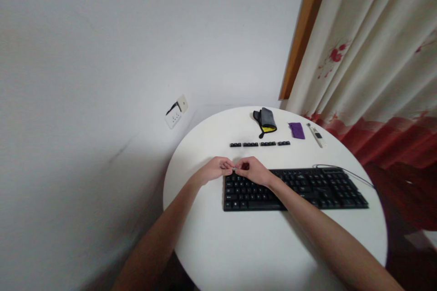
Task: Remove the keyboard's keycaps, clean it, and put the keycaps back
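My left hand (pixel 217 167) and my right hand (pixel 254 170) meet over the upper left corner of a black keyboard (pixel 269 204). Their fingertips are pinched together on a tiny pale piece (pixel 234 169), too small to make out. Both hands are closed, thumbs against fingers. My right hand and forearm cover part of the keys. Behind the keyboard, black keycaps (pixel 251 144) sit in a row, split into several short groups.
On the round white table (pixel 201 145) lie a folded grey cloth with yellow inside (pixel 268 119), a purple cloth (pixel 296 130) and a slim white tool (pixel 317 135). The keyboard's cable (pixel 355 175) runs off the right edge. Wall and curtain (pixel 355 54) border the table.
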`<act>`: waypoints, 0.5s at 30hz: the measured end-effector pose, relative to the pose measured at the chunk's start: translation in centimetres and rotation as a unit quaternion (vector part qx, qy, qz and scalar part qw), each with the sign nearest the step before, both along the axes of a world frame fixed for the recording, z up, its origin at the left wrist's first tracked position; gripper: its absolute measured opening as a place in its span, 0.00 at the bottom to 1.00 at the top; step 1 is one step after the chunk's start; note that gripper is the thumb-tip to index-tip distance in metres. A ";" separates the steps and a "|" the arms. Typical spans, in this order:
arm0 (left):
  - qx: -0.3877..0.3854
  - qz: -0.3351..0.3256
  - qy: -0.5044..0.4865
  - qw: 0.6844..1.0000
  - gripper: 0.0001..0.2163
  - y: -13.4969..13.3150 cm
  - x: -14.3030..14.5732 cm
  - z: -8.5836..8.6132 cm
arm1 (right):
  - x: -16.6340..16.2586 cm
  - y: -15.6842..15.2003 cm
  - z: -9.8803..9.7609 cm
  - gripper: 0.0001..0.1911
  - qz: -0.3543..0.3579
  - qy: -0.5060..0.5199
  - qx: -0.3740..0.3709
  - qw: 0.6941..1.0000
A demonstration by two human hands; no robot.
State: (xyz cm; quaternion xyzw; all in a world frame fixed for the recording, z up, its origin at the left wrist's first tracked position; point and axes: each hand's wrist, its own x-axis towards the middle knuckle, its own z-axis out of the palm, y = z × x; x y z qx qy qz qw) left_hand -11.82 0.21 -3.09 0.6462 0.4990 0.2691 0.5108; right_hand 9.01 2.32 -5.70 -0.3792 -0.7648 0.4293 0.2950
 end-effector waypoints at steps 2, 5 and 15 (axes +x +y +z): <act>-0.009 0.002 -0.004 1.000 0.14 0.0 0.0 0.0 | 0.0 0.0 0.0 0.09 0.000 -0.002 -0.004 1.000; -0.020 0.003 -0.009 1.000 0.13 0.1 -0.1 0.0 | 0.0 0.0 0.0 0.09 0.000 -0.004 -0.008 1.000; -0.055 -0.022 -0.015 0.998 0.16 0.9 -0.5 0.1 | -0.1 0.8 -0.6 0.08 0.004 -0.006 -0.033 0.999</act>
